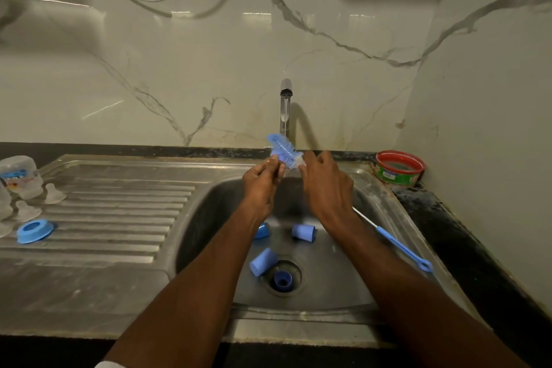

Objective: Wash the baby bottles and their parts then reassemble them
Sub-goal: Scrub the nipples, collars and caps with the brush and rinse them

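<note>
Nearest us, at 6 o'clock in the sink [373, 284], a blue cap [283, 279] sits in the drain, with a second cap [263, 261] just beside it at 10 o'clock. Two more caps [303, 232] lie farther back, one partly hidden by our left forearm. A long thin brush [400, 246] rests along the sink's right wall at 3 o'clock.

Over the basin, under the tap [286, 104], our left hand [260, 184] pinches the lower end of a blue brush [283, 152], and our right hand [325, 185] grips its other side; what part is being scrubbed we cannot tell.

At 9 o'clock on the drainboard [119, 209] lie a blue ring [34, 230], clear teats [55, 194] and a bottle [21, 176] on its side. A red tub [399, 169] stands on the worktop at 2 o'clock.

We judge the wash only partly done. The cap in the drain could lodge or block the outflow, and wet, soapy fingers could let the brush slip into the sink.
</note>
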Available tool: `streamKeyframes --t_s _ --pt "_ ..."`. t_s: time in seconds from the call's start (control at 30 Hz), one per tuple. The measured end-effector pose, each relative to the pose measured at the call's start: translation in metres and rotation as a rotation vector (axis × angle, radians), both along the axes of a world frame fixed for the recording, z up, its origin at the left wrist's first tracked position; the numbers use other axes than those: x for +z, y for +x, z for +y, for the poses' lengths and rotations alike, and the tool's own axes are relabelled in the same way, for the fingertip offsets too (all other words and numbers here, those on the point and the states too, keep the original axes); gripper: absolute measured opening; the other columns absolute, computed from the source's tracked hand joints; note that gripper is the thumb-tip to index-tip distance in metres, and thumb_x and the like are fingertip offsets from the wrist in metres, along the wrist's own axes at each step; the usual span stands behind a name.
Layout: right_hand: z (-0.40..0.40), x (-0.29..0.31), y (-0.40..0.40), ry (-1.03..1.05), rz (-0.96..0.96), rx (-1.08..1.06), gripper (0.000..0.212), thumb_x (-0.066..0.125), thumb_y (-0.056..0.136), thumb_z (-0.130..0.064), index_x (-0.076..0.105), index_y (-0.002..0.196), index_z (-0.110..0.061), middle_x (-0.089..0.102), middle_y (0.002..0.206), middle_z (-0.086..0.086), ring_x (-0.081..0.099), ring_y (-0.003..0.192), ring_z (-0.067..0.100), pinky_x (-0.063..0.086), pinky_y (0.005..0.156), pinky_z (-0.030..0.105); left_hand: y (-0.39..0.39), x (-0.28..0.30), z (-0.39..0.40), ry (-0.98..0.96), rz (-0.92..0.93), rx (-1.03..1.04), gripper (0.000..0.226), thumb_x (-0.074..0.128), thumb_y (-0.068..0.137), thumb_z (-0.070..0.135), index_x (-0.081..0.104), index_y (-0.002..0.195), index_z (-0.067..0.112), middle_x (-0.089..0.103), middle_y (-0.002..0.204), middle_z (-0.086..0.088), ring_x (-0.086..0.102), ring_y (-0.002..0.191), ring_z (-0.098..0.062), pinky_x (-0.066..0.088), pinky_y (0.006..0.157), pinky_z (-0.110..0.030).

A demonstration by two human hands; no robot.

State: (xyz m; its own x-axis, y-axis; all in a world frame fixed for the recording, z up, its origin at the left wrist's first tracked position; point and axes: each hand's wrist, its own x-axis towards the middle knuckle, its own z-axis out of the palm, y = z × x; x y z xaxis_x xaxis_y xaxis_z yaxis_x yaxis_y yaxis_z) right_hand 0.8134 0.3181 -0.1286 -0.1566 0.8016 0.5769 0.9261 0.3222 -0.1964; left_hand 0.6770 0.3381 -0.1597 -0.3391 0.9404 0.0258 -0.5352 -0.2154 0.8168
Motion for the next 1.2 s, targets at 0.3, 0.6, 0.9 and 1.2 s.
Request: streamKeyframes --t_s 0.3,0.6,0.9,1.2 --pt "0.006 0.007 -0.002 -0.039 0.034 -0.009 0.03 0.049 0.105 -0.031 0.05 0.132 -0.021 0.053 0.125 0.007 0.064 0.097 0.029 0.038 0.068 0.034 0.018 0.004 0.008 -0.077 -0.464 -0.247 0.023 0.05 0.103 0.012 0.064 0.113 -0.003 0.069 0.092 -0.015 0.061 0.073 -0.016 0.057 0.061 -0.018" --pt "-0.008 0.004 -0.007 -0.001 0.0 -0.04 0.025 0.043 0.106 -0.035 0.054 0.122 -0.02 0.058 0.116 0.004 0.065 0.093 0.028 0.04 0.065 0.036 0.008 0.001 0.018 -0.044 -0.482 -0.267 0.029 0.038 0.104 0.01 0.062 0.113 -0.003 0.064 0.097 -0.016 0.061 0.077 -0.018 0.056 0.066 -0.023" --pt "0.001 0.017 0.024 -0.04 -0.012 0.004 0.034 0.046 0.097 -0.051 0.062 0.107 -0.023 0.068 0.102 0.004 0.064 0.09 0.029 0.033 0.064 0.033 -0.002 0.001 0.019 -0.023 -0.099 -0.083 0.026 0.042 0.108 0.023 0.061 0.099 0.007 0.061 0.076 -0.007 0.05 0.054 -0.01 0.043 0.051 -0.021" --pt "0.006 0.014 0.025 -0.014 -0.005 0.019 0.035 0.047 0.096 -0.053 0.063 0.11 -0.026 0.067 0.103 0.002 0.065 0.089 0.027 0.032 0.064 0.032 0.013 -0.005 0.012 -0.029 0.26 -0.128 0.019 0.052 0.102 0.013 0.069 0.101 0.005 0.068 0.082 -0.008 0.058 0.069 -0.015 0.046 0.062 -0.025"
